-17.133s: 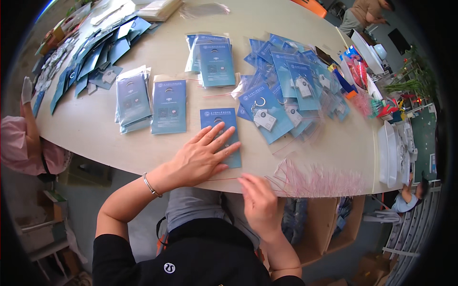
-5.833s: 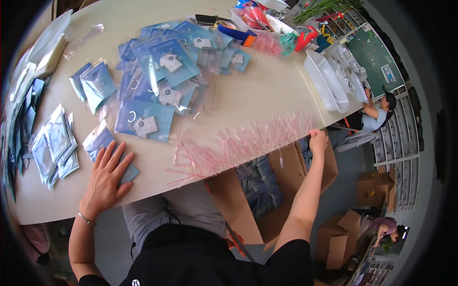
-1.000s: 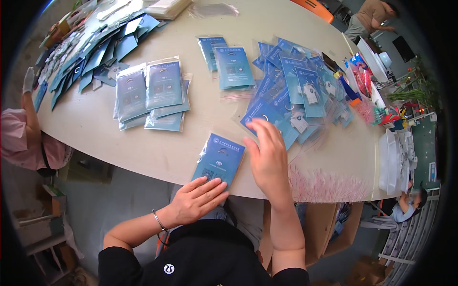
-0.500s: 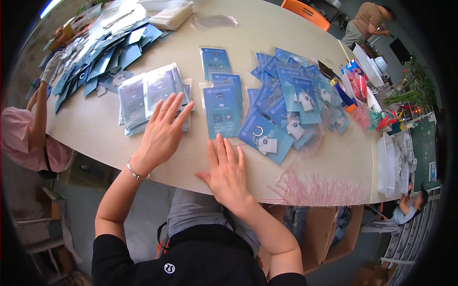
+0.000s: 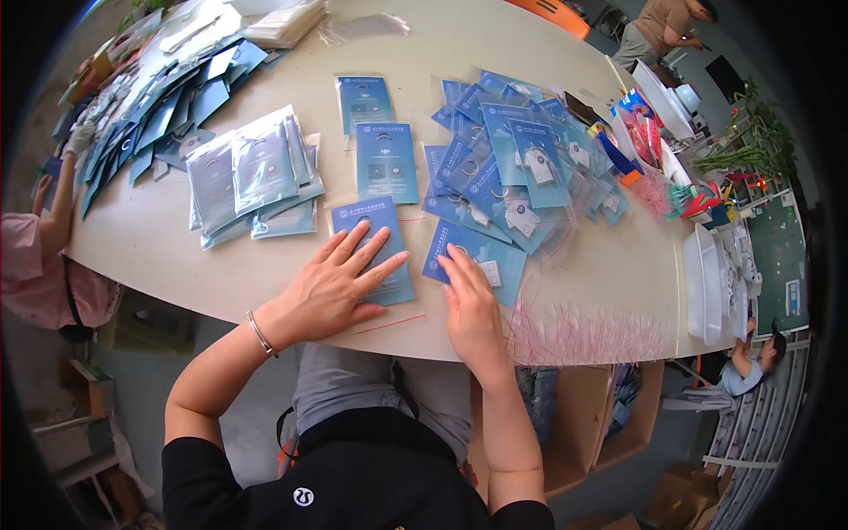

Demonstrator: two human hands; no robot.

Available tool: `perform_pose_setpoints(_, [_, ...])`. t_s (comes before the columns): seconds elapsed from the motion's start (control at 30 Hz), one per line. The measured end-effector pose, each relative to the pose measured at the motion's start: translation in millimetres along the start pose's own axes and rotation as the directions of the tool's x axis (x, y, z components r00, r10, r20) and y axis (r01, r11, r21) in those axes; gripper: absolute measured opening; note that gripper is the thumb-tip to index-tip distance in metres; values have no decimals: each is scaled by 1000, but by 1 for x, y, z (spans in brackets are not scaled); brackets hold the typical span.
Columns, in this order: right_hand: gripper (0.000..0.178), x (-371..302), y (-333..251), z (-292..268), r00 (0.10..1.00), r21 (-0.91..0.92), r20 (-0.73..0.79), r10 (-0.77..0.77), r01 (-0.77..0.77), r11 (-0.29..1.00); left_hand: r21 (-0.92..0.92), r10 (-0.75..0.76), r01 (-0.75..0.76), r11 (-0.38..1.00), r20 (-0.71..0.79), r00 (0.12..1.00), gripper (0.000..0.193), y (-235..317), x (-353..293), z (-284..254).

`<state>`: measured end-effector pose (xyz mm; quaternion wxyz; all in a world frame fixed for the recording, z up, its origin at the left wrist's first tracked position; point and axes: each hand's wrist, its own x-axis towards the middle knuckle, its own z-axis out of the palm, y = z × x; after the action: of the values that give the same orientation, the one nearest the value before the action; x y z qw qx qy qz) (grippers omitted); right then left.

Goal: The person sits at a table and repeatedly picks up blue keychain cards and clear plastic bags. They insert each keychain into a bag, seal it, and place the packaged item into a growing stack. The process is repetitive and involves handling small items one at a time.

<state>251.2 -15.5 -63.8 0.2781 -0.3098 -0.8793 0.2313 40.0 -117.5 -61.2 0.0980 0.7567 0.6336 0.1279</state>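
My left hand (image 5: 327, 283) lies with spread fingers on a blue card (image 5: 389, 269) near the table's front edge. Beyond it, two more blue cards, a middle one (image 5: 386, 168) and a far one (image 5: 364, 104) in a clear sleeve, form a rough column. To the right, the stretched fingertips of my right hand (image 5: 474, 309) rest on the left part of another blue card (image 5: 508, 268) with a white keychain, partly hidden by the fingers. A heap of sleeved cards with keyrings (image 5: 521, 155) lies just past that hand. Left of the column sits a stack of sleeved cards (image 5: 265, 168).
Thin pink strips (image 5: 592, 336) spread along the front right edge. Loose blue cards (image 5: 168, 115) heap at the far left, beside a person in pink (image 5: 40, 265). Clear sleeves (image 5: 364, 28) lie at the back. White trays (image 5: 702, 283) stand at the right.
My left hand has moved right, from beside the sleeved stack onto the nearest card, which now lies closer to the table edge. My right hand has shifted right to the keychain card.
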Motion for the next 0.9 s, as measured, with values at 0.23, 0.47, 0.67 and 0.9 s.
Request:
perform_pose_setpoints(0.23, [16, -13, -17, -9, 987, 45, 153, -55, 49, 998, 79, 21, -20, 997, -14, 1000, 65, 1, -8, 0])
perform_pose_setpoints(0.47, [12, -32, -28, -3, 948, -109, 267, -173, 208, 972, 60, -40, 38, 997, 42, 998, 68, 9, -16, -7])
perform_pose_setpoints(0.67, [13, -60, -26, -63, 925, 151, 327, -192, 149, 977, 72, -99, 98, 993, 8, 995, 70, 20, -14, -5])
perform_pose_setpoints(0.9, [23, -157, 231, -298, 507, -326, -818, 270, -797, 507, 88, -87, 86, 992, 15, 996, 71, 25, -9, -2])
